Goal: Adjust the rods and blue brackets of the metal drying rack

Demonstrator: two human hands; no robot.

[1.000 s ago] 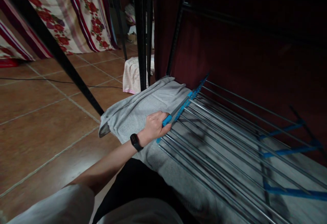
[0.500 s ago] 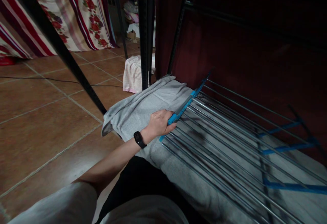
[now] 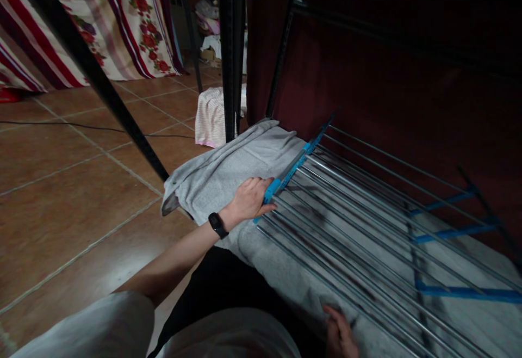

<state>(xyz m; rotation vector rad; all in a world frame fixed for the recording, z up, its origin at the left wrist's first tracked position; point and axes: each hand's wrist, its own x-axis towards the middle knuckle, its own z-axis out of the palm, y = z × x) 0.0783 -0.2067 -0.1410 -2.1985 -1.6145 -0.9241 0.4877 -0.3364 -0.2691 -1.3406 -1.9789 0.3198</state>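
A clothes drying rack (image 3: pixel 346 184) with thin metal rods and blue plastic end pieces lies folded flat on a grey blanket (image 3: pixel 228 178). My left hand (image 3: pixel 250 197) is closed round the blue end piece nearest me, its thumb along the edge by the rods. A black watch is on that wrist. At the bottom edge my right hand (image 3: pixel 341 333) shows only in part, low beside the blanket and near the front rods. Its visible fingers are loosely bent and apart, with nothing seen in them. Some far parts of the rack are dim.
Black metal posts (image 3: pixel 230 53) of a frame rise around the blanket. A dark red panel (image 3: pixel 346 86) stands behind the rack. On the tiled floor (image 3: pixel 81 195) runs a thin black cable (image 3: pixel 89 128). A flowered curtain (image 3: pixel 134 26) and a striped cloth (image 3: pixel 210 116) are farther off.
My right hand has come into view at the bottom edge. My left hand keeps its hold on the rack, and hand and rack end have shifted slightly left in view.
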